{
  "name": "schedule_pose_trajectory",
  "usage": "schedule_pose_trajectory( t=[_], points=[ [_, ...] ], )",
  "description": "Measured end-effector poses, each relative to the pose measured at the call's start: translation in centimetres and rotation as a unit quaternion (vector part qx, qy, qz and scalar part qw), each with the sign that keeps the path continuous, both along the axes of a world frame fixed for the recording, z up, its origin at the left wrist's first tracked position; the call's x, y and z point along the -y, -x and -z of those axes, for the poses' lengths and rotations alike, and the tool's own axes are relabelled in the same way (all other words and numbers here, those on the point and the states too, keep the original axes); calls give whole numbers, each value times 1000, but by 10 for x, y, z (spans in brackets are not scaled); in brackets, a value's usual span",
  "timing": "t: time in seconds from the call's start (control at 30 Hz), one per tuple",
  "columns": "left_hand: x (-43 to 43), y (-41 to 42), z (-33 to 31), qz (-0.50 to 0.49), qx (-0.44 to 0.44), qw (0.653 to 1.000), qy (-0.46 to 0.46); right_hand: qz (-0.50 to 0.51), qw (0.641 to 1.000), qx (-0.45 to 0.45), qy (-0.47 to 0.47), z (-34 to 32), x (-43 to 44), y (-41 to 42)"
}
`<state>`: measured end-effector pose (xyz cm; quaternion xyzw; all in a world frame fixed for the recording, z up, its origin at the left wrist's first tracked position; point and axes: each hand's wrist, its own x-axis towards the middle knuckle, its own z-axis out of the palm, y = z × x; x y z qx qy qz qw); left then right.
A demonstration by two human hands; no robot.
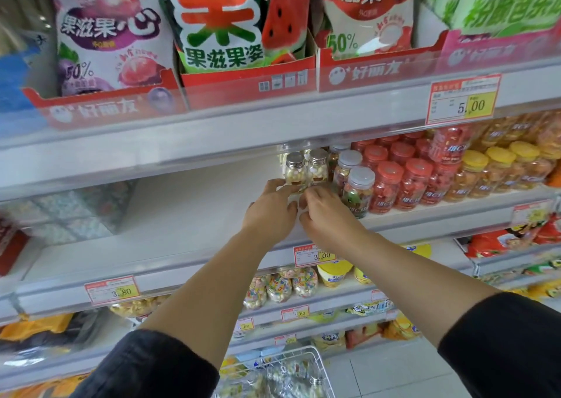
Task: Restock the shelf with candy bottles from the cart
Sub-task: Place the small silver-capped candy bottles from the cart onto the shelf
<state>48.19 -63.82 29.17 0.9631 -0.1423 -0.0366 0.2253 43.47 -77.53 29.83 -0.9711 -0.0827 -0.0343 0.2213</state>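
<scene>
Left bottle (295, 170), right bottle (317, 167): upright, side by side, mid-shelf (182, 215), just beyond both hands. Left hand (270, 206) pinches left bottle's base; right hand (326, 212) pinches right bottle's. Both equally near.

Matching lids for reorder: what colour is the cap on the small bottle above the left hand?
Silver cap, head view.

White shelf (182, 212) with upright candy bottles (295, 171)
</scene>
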Motion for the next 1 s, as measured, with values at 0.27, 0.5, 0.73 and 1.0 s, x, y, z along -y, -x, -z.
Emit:
schedule_pose_trajectory(
  t=[0.27,0.5,0.73,1.0],
  points=[
    [4,-9,2,-4,3,1000,11,9,1000,-2,3,2,-2,-12],
    [4,-6,1,-8,-1,1000,15,-10,1000,22,14,8,0,-14],
    [-7,41,-10,-20,42,993,110,-61,996,66,-23,-8,0,28],
    [-67,171,25,-72,128,965,218,-169,978,-17,-123,41,-12,117]
  ],
)
